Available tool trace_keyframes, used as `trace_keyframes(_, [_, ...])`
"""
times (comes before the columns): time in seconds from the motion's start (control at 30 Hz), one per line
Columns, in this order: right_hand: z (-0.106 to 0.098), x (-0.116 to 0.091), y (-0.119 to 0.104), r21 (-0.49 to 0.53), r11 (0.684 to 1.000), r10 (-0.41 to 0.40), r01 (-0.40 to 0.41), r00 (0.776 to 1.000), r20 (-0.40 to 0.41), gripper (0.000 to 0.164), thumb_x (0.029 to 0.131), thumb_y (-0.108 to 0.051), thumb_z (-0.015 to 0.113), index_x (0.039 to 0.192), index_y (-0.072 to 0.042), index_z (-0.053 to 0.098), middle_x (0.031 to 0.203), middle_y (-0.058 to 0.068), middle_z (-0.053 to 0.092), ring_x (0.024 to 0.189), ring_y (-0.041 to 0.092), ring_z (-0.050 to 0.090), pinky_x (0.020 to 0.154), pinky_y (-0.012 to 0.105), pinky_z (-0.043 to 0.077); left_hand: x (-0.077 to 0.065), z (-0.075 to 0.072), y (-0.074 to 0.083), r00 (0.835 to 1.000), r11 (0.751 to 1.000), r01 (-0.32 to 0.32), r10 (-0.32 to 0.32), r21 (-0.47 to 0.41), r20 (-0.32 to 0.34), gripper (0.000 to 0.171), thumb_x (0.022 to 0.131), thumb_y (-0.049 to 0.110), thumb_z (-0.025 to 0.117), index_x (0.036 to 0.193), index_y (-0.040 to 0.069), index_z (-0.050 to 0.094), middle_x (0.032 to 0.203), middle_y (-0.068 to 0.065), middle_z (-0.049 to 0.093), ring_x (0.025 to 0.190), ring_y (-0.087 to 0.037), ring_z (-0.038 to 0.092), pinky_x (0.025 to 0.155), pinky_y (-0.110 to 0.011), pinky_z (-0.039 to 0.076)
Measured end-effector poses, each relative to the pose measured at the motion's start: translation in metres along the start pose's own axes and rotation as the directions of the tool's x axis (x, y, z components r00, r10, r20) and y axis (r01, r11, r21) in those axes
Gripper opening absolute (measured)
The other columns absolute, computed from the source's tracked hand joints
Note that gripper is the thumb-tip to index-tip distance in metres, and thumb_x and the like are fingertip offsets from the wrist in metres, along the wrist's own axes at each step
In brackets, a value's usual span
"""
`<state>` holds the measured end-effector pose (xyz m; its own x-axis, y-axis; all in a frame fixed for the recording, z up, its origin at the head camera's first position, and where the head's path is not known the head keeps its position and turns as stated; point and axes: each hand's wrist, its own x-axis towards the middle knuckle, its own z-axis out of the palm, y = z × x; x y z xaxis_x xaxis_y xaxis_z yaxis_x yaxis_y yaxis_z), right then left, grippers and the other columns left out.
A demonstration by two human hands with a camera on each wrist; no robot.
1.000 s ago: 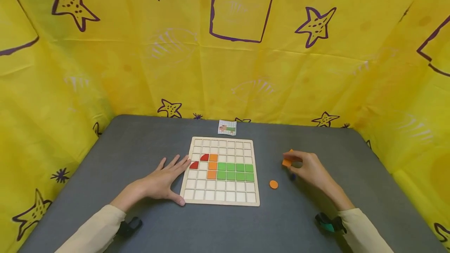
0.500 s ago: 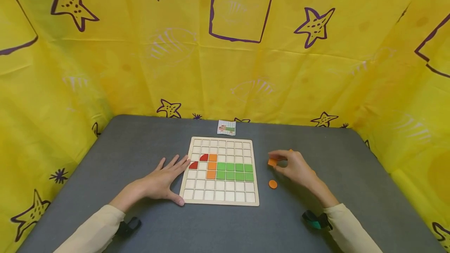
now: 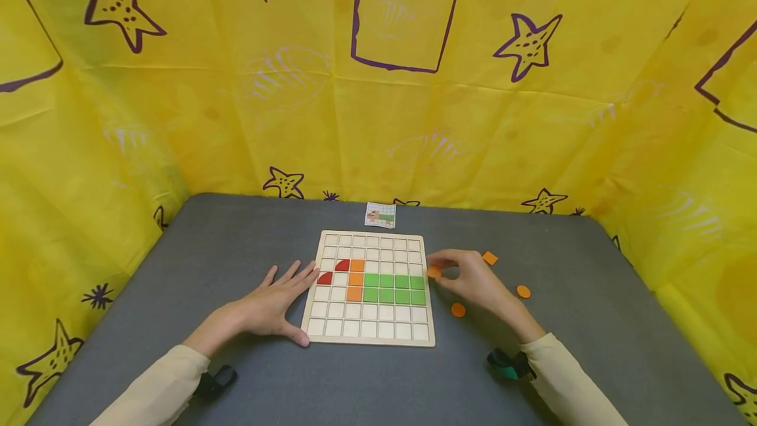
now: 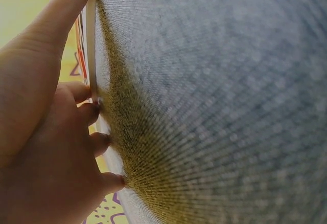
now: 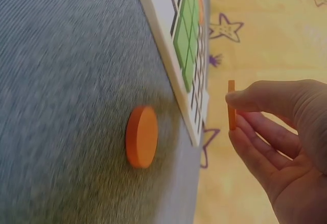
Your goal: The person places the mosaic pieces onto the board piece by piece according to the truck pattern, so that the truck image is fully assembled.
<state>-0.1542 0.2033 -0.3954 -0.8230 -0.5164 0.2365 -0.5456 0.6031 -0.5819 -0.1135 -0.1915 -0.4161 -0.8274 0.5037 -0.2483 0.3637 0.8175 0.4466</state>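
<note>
A wooden grid board [image 3: 372, 332] lies on the grey table, with a block of green square tiles [image 3: 394, 289], a column of orange square tiles [image 3: 356, 279] and two red quarter-circle tiles [image 3: 324, 278] set in its cells. My left hand [image 3: 269, 307] rests at the board's left edge, fingers spread, the thumb touching the near left corner. In the right wrist view, my right hand [image 5: 286, 137] pinches a thin orange tile [image 5: 231, 106] between thumb and fingertips. The head view shows that right hand [image 3: 473, 278] at the board's right edge, with the tile raised.
Two orange round tiles [image 3: 458, 310] and an orange square tile [image 3: 490, 258] lie on the table to the right of the board. Behind the board is a small pattern card [image 3: 380, 215]. A yellow curtain [image 3: 378, 117] hangs around the table's far edge and sides.
My right hand has moved left with the orange tile, from the loose pieces to the board's right edge. The square and second round tile on the right are now uncovered. My left hand stays put.
</note>
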Motion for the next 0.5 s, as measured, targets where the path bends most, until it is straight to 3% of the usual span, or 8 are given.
trace_keyframes(0.5, [0.022, 0.017, -0.018, 0.047, 0.993, -0.111, 0.108, 0.992, 0.059, 0.035, 0.082, 0.003, 0.074, 0.117, 0.001, 0.069, 0.11, 0.011, 0.071, 0.098, 0.021, 0.069, 0.086, 0.038, 0.055, -0.001, -0.001, 0.001, 1.0, 1.0, -0.001, 0.001, 0.008, -0.005, 0.127, 0.062, 0.067, 0.079, 0.157, 0.008, 0.018, 0.164, -0.012, 0.011, 0.148, -0.043, 0.003, 0.11, -0.069, -0.004])
